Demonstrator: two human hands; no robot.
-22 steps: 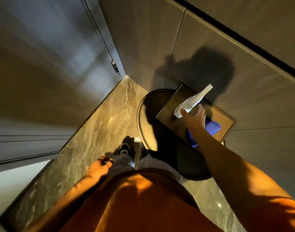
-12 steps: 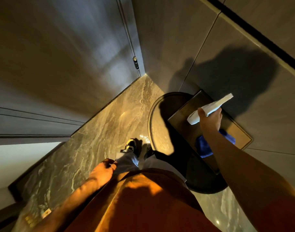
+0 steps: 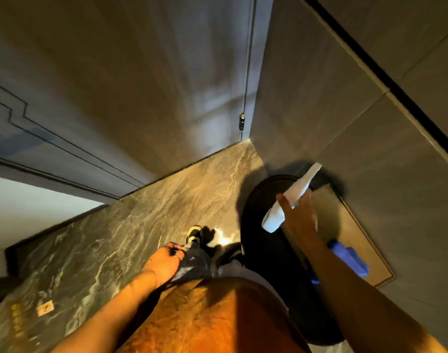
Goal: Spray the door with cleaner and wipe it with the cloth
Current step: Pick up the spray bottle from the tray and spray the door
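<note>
My right hand (image 3: 298, 215) grips a white spray bottle (image 3: 291, 197) above a round dark table (image 3: 258, 212), nozzle end pointing up and away toward the wall. A blue cloth (image 3: 350, 258) lies on a brown rectangular tray (image 3: 355, 230) on that table, just right of my forearm. My left hand (image 3: 165, 262) hangs by my thigh with its fingers curled and nothing visible in it. The door (image 3: 116, 85) is the large grey-brown panel ahead and to the left, with a hinge (image 3: 241, 121) at its right edge.
A tiled wall (image 3: 345, 110) with a dark strip rises to the right, meeting the door at the corner. Marble floor (image 3: 141, 212) stretches below, with my shoe (image 3: 193, 234) on it. A white surface (image 3: 27, 212) shows at far left.
My right hand closed on the spray bottle and lifted it off the tray, uncovering the blue cloth. The view swung left toward the door.
</note>
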